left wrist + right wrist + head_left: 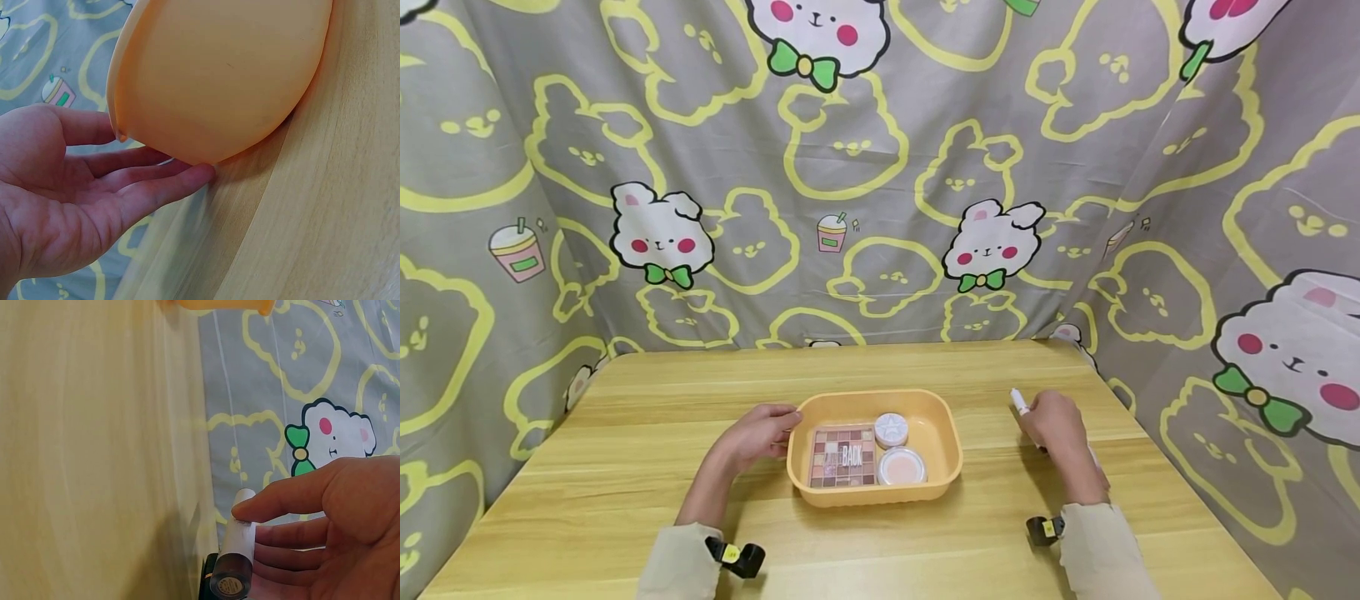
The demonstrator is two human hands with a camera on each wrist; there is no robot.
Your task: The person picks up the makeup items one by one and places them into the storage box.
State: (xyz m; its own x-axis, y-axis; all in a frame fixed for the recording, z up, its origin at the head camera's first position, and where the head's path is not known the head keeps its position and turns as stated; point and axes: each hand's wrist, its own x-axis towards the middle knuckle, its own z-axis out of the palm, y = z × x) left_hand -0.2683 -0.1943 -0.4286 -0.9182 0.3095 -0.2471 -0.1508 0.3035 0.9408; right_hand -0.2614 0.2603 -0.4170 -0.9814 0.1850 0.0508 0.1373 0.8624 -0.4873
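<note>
A yellow-orange plastic basket (957,429) stands on the table. In it lie an eyeshadow palette (842,457), a small round jar (891,430) and a round compact (902,467). At its left end my left hand (765,433) holds the basket, thumb at the rim and the other fingers against the outer wall, as the left wrist view shows. To the right, apart from the basket, my right hand (1054,421) pinches a lip gloss tube (239,536), white with a brown end. Beside the tube, a dark object (207,575) with a gold band is mostly hidden.
The wooden table (880,550) has a light grain. Behind it and along both sides hangs a grey curtain (880,150) with rabbit and bear prints. Pale sleeves and a black wrist camera (741,558) on each forearm are in view.
</note>
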